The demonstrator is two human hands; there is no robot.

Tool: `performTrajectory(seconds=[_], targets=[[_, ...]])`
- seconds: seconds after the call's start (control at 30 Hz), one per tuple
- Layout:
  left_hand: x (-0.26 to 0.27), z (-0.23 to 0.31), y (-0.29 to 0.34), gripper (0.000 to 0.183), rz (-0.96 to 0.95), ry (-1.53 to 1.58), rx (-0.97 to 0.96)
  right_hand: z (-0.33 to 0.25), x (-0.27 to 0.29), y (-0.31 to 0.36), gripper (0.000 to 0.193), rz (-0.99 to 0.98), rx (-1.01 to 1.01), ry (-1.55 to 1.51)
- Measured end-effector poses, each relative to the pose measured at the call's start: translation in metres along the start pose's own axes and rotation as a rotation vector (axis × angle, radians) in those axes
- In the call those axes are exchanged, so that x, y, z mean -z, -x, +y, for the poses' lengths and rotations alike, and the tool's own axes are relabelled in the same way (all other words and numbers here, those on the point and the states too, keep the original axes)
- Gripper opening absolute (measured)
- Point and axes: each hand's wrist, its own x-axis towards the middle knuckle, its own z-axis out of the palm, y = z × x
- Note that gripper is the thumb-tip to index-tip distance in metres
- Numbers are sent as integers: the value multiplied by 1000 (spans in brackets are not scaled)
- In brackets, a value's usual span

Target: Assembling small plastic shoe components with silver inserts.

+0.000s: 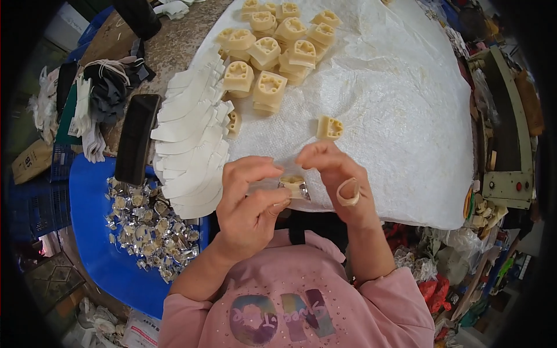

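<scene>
Presently note block [295,185] lying crosswise at frame centre, touching nearer left hand [248,203] (part-open, hold indeterminable), left of right hand [341,175] (loosely curled, empty).

Hands: two, left [246,203] and right [342,180]. Silver-edged block [294,181] at left hand's fingertips: one. Lone cream block [330,127] on white sheet [406,145]: one; sheet, one. Stacked cream blocks [270,87]: more than dozen, lower ones hidden. White strips [191,133]: dozens perhaps, overlapping, no exact count. Phone [137,139]: one. Blue basin [87,232]: one. Silver-wrapped pieces [151,223] inside: dozens, too heaped to count. Beige band [341,200] by right thumb: one.
</scene>
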Motion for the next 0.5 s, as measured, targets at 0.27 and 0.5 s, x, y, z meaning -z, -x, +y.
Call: performTrajectory(seconds=[0.27,0.5], targets=[[7,2,4,24,-54,113,-81,-7,4,-6,49,-10,33,289],[-2,3,4,62,-311,723,665,-8,-9,-3,49,-113,128,476]])
